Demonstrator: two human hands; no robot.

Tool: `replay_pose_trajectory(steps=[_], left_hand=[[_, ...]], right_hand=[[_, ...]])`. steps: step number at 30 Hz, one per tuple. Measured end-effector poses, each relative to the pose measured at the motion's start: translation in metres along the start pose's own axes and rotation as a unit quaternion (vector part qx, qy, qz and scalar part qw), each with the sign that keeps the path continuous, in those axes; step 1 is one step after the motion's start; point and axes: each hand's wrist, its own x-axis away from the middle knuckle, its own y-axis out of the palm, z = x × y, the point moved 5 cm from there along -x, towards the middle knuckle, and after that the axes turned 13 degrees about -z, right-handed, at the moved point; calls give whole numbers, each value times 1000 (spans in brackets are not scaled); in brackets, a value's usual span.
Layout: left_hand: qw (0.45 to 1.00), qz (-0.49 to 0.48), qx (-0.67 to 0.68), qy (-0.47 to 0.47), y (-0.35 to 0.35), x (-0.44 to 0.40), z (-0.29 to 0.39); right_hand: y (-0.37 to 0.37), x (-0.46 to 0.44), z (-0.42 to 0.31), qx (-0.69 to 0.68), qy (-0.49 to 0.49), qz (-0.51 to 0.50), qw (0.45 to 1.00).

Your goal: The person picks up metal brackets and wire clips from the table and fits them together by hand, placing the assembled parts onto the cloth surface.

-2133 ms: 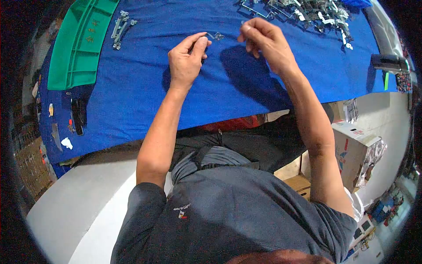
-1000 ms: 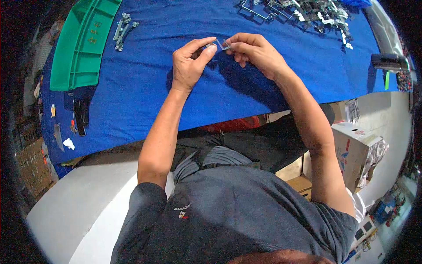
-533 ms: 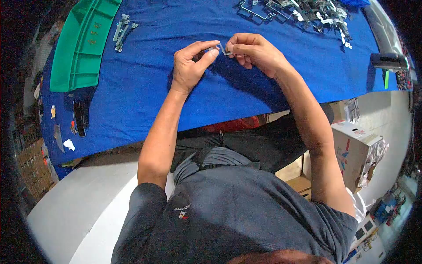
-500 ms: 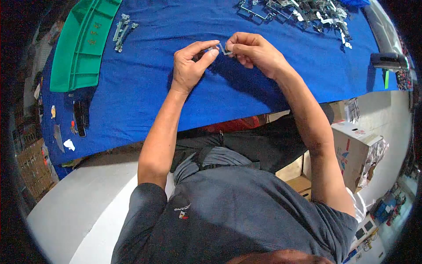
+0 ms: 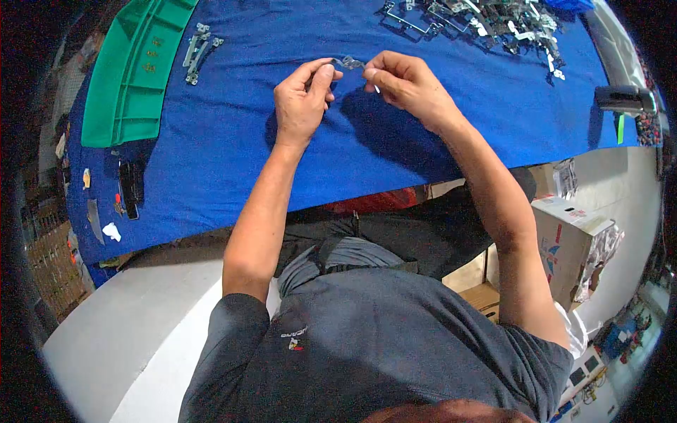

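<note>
A small silvery metal bracket (image 5: 349,63) spans the gap between my two hands, raised over the blue cloth. My left hand (image 5: 303,100) pinches its left end between thumb and fingers. At the other end, the thumb and curled fingers of my right hand (image 5: 409,84) grip it. A thin pale tip pokes out under the right fingers; I cannot tell whether it belongs to the bracket. Fingertips hide both ends of the metal piece.
Blue cloth (image 5: 233,162) covers the table. To the left lie a green ribbed tray (image 5: 141,95) holding small brass-coloured pieces, and several metal brackets (image 5: 201,53). A heap of metal parts (image 5: 504,28) sits at the back right. A black object (image 5: 624,99) stands at the right edge.
The bracket has turned and now lies more level between my hands. My left hand has shifted slightly left, opening a wider gap from the right hand.
</note>
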Motion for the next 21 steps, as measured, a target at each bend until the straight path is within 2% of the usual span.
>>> replay_pose_trajectory(steps=[3, 9, 11, 17, 21], left_hand=[[1000, 6, 4, -4, -1, 0, 0], [1000, -9, -9, 10, -1, 0, 0], [1000, -19, 9, 21, 1, 2, 4], [998, -36, -42, 39, 1, 2, 2], [997, -38, -43, 59, 2, 3, 4]], right_hand=[[4, -1, 2, 34, -1, -16, 999], [-2, -2, 9, 112, 28, 18, 993], [-3, -1, 3, 198, -24, 37, 979], [1, 3, -1, 113, 50, 24, 992], [-2, 2, 4, 101, 60, -1, 993]])
